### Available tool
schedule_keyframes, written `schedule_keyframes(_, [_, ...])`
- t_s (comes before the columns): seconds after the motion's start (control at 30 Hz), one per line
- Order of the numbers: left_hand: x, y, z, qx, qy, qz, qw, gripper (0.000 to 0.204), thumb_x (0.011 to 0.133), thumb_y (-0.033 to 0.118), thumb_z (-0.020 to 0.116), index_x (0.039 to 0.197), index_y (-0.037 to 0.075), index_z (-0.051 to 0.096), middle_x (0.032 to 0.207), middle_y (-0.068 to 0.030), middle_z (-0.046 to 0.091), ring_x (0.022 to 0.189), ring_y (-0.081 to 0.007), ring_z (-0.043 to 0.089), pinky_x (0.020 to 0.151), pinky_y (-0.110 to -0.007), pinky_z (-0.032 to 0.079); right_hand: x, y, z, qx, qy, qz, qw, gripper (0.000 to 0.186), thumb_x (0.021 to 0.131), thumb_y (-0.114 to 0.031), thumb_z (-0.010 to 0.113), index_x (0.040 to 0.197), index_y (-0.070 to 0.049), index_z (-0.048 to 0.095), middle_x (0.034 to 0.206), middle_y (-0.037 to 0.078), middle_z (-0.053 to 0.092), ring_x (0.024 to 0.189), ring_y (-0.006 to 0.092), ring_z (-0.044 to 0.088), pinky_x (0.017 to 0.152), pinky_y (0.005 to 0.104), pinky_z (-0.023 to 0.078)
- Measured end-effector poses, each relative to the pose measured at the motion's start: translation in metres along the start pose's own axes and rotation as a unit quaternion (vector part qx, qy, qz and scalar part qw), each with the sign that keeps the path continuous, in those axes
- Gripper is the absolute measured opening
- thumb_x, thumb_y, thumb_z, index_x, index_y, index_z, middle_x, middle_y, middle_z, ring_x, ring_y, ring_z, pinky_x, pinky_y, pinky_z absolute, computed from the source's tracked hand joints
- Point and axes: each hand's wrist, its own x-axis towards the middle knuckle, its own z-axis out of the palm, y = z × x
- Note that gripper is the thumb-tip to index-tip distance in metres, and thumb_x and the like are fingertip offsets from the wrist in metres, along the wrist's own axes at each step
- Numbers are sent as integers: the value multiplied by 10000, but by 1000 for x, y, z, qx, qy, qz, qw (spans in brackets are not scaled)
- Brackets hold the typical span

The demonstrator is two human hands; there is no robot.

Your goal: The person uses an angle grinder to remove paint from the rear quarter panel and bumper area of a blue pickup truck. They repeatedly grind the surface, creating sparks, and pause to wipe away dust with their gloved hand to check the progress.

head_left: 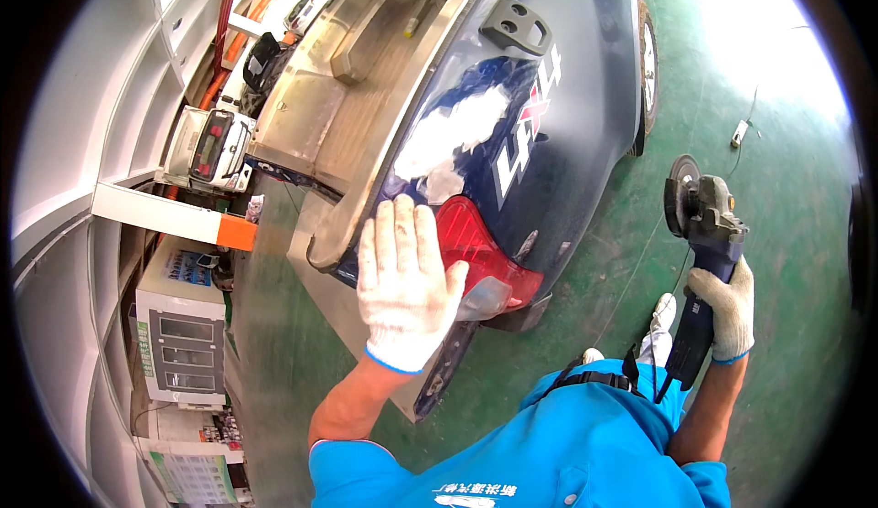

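Note:
My left hand [402,284], in a white knit glove with a blue cuff, is stretched out flat. It holds nothing and overlaps the rear corner of a dark blue pickup truck [585,142]; whether it touches the body I cannot tell. Beside its thumb is the red tail light [471,247]. Just past the fingertips, a patch of white filler [462,128] covers part of the side panel. Over on the right, my right hand [729,311], gloved the same way, grips an angle grinder [709,234] by its dark body. The grinder's disc points up and away from the truck.
The truck bed [338,115] lies open, and its lowered tailgate [439,371] juts out near my left arm. A cord runs from the grinder's end. A small white device [739,133] with a cable lies on the green floor [640,243]. A white car [210,147] stands far left.

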Motion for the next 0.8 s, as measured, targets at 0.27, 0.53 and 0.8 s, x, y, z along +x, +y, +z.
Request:
schedule_keyframes(0.27, [25,5,13,6,20,-26,999,887,810,373,826,1518,-55,506,1608,-272,464,1501,-427,434,1261,-546,326,-2,-2,4,-15,-4,-11,1000,450,737,-240,765,1097,7,653,831,32,628,713,125,604,650,292,490])
schedule_keyframes(0.53, [9,14,14,-60,45,-7,997,838,815,368,816,1481,-62,546,1512,-275,561,1453,-435,496,1257,-554,337,-8,-12,14,-58,-32,-17,998,410,713,-144,787,1076,8,670,880,15,649,754,107,587,697,298,511])
schedule_keyframes(0.8, [-21,20,6,-121,56,-40,990,837,813,366,825,1476,-59,541,1524,-277,546,1461,-450,481,1254,-579,334,-19,-26,25,-92,-59,-34,993,524,707,-150,771,1196,17,679,890,25,647,744,118,591,692,295,500])
